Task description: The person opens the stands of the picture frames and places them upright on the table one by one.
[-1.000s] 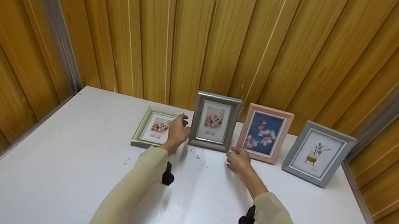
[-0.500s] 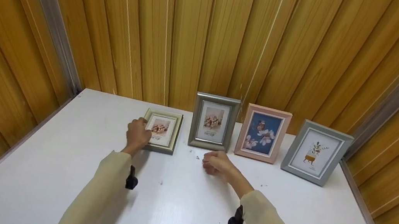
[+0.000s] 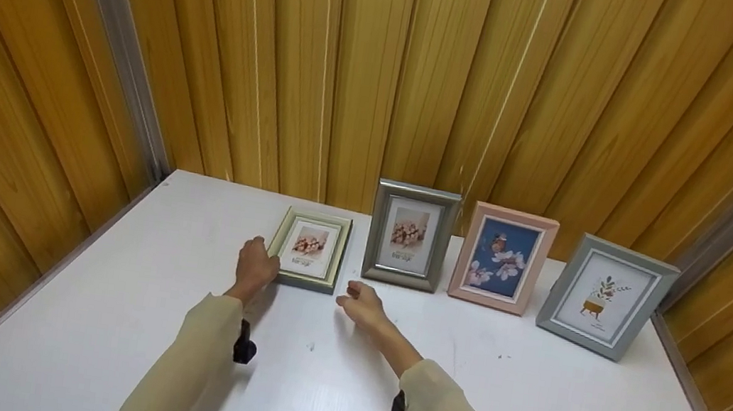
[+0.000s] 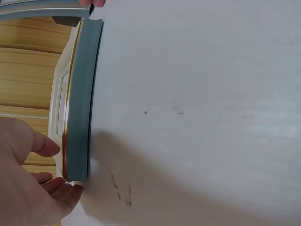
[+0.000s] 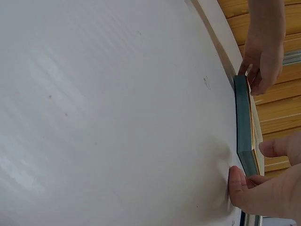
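Observation:
A pale gold-green picture frame (image 3: 309, 249) with a flower print lies flat on the white table, face up. My left hand (image 3: 255, 267) is at its left edge; in the left wrist view the fingertips (image 4: 70, 195) touch the frame's end, with the thumb over its face. My right hand (image 3: 363, 305) is beside the lower right corner. In the right wrist view its thumb and fingers (image 5: 237, 181) are spread around that corner, holding nothing. Only the teal side (image 4: 83, 103) and gold edge of the frame show clearly in the wrist views.
Standing to the right are a silver-grey picture frame (image 3: 405, 275), a pink picture frame (image 3: 537, 265) and a grey-green picture frame (image 3: 643, 302). A wood-patterned wall (image 3: 370, 77) rises behind the white table (image 3: 107, 312). The silver-grey frame is close to the lying one.
My left hand has gone from the lying frame's right side to its left edge. My right hand has moved left from the pink frame to the lying frame's right corner.

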Demonstrator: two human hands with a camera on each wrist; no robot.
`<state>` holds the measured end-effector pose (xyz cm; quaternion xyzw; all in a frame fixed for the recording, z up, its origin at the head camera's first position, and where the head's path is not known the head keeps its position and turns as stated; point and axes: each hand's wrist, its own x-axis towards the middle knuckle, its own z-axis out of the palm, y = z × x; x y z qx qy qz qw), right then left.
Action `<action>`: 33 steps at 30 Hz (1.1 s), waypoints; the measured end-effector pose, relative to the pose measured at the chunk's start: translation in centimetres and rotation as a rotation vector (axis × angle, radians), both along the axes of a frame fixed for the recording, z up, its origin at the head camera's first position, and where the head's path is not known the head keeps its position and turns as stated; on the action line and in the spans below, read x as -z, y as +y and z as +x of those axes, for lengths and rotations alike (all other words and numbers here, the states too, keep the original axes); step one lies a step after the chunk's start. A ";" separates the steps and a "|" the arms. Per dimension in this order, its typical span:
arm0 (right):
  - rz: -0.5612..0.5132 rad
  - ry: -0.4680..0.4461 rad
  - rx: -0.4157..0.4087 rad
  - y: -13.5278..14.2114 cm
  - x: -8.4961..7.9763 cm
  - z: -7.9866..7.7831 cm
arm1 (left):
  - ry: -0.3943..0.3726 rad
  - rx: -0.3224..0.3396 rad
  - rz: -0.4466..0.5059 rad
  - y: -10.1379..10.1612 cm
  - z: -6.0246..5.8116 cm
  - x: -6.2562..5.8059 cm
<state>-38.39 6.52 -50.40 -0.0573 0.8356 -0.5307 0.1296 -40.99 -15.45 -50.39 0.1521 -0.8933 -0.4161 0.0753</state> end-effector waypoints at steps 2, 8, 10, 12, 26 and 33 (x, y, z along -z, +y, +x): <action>0.042 0.032 -0.011 -0.1 0.1 0.1 | 0.003 0.017 0.002 0.4 0.0 0.1; 0.080 0.072 -0.049 -0.9 0.1 0.4 | -0.027 0.050 -0.018 0.9 0.4 -0.3; 0.089 0.072 -0.049 -1.1 0.1 0.4 | -0.033 0.054 -0.020 1.1 0.5 -0.5; 0.100 0.073 -0.044 -1.3 0.2 0.5 | -0.038 0.049 -0.021 1.3 0.5 -0.7; -0.025 0.025 -0.013 -0.8 0.6 0.6 | -0.120 -0.066 0.236 1.8 1.2 -1.9; -0.056 0.005 0.067 0.1 0.4 0.7 | -0.191 -0.068 0.437 1.1 1.4 -1.7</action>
